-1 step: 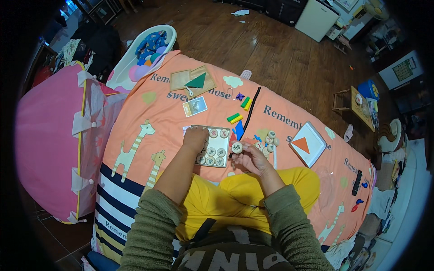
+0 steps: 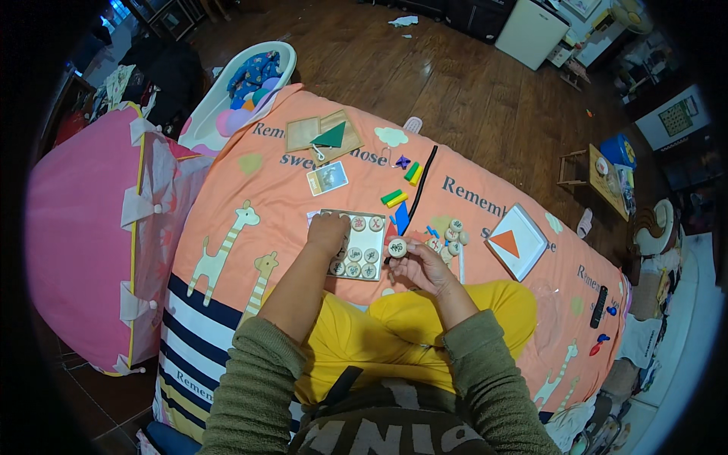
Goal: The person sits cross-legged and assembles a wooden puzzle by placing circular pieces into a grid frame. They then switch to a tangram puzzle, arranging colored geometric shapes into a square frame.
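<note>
A shallow white box (image 2: 381, 246) in front of me holds several round wooden Chinese chess pieces (image 2: 353, 254) with red or dark characters. My left hand (image 2: 328, 233) reaches over the box's far left part, its fingers bent downward; what they hold, if anything, is hidden beneath the hand. Just right of the box, my right hand (image 2: 423, 267) pinches one wooden chess piece (image 2: 397, 247) by its edge, its dark-marked face turned up. More loose chess pieces (image 2: 454, 236) lie in a small heap beyond that hand.
Green and yellow blocks (image 2: 394, 199), a blue diamond tile (image 2: 402, 218) and a black strip (image 2: 421, 182) lie beyond the box. A picture card (image 2: 327, 178) and wooden tray (image 2: 303, 136) sit far left. Right, a white lid (image 2: 523, 262) holds an orange triangle (image 2: 506, 243).
</note>
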`<state>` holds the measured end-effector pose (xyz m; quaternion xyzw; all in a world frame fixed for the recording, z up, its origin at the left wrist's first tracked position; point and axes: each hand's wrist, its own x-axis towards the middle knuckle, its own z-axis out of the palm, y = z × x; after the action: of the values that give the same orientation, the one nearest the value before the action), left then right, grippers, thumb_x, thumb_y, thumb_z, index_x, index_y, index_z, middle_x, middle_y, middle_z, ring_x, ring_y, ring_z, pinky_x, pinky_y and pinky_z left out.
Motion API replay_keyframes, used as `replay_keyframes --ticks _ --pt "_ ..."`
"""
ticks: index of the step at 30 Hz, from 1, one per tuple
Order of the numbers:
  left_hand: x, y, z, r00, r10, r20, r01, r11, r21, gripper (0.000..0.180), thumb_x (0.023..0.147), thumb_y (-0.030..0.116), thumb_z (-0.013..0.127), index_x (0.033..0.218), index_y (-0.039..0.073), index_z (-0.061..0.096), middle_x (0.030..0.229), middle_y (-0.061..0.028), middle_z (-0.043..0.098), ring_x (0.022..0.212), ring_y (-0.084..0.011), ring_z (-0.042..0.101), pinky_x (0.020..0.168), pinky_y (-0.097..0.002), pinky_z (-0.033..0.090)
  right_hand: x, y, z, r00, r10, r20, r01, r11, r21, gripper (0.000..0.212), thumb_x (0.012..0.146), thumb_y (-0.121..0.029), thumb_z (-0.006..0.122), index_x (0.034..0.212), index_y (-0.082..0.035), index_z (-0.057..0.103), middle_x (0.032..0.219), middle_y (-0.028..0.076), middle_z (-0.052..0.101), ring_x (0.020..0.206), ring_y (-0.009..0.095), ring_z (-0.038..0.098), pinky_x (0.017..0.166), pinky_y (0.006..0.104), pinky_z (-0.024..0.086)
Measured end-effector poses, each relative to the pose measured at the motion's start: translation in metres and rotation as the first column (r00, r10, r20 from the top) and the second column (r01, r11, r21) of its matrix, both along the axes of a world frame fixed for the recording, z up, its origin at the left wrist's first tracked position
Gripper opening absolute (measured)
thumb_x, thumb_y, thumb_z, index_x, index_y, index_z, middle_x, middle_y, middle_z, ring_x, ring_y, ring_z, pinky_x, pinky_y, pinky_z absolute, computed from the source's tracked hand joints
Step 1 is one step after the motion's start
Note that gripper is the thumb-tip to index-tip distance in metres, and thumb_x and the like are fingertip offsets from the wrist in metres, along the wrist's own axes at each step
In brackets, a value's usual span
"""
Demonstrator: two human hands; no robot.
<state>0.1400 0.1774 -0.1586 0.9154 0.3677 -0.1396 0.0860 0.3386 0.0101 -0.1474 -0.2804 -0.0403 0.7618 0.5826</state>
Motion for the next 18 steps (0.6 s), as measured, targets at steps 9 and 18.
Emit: replay_keyframes --ticks 9,18 --pt "0.006 0.003 -0.007 0.987 0.003 -0.162 -0.010 0.999 -0.043 0.018 0.083 0.018 0.059 0.092 0.012 0.073 0.096 -0.0108 0.073 0.090 -0.0254 0.070 0.072 -0.0388 0.054 -0.020 0.011 -0.018 0.965 0.181 0.189 -0.167 0.982 -0.087 0.035 0.101 -0.010 0.040 0.133 0.004 0.045 0.115 0.022 0.064 0.084 0.021 0.069 0.068 0.0352 0.061" --pt "-0.024 0.027 0.005 0.900 0.422 0.105 -0.365 0.864 -0.347 0.017 0.083 0.025 0.062 0.094 0.013 0.070 0.092 -0.0068 0.071 0.087 -0.0242 0.068 0.076 -0.0386 0.052 -0.089 0.050 -0.044 0.764 0.225 0.605 -0.075 0.962 -0.263 0.022 0.092 -0.006 0.056 0.110 0.001 0.047 0.083 0.009 0.057 0.062 0.018 0.064 0.045 0.0285 0.049"
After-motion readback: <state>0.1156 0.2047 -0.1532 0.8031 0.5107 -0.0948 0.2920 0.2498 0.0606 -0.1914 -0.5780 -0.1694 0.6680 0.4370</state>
